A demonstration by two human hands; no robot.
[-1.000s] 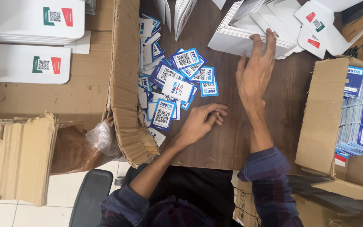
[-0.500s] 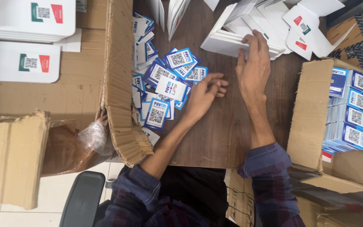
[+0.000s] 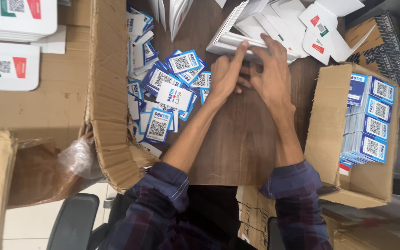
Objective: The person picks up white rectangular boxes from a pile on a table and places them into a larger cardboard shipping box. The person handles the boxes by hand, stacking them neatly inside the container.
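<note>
Both hands meet at the near edge of a stack of flat white folded card stands [image 3: 255, 32] on the brown wooden table [image 3: 241, 139]. My left hand [image 3: 225, 74] has its index finger stretched onto the stack's lower edge. My right hand [image 3: 271, 71] rests fingers spread on the same edge, touching the top card. Neither hand has lifted anything. A loose heap of blue-and-white code stickers [image 3: 170, 92] lies just left of my left hand.
A tall cardboard flap [image 3: 105, 92] borders the table on the left, with white boards [image 3: 8, 65] beyond it. An open cardboard box [image 3: 329, 139] on the right holds upright stacks of blue code cards [image 3: 371, 120]. A black chair [image 3: 72, 222] stands below.
My left hand has left the sticker heap and moved up and right to the white stack beside my right hand. The view has shifted slightly.
</note>
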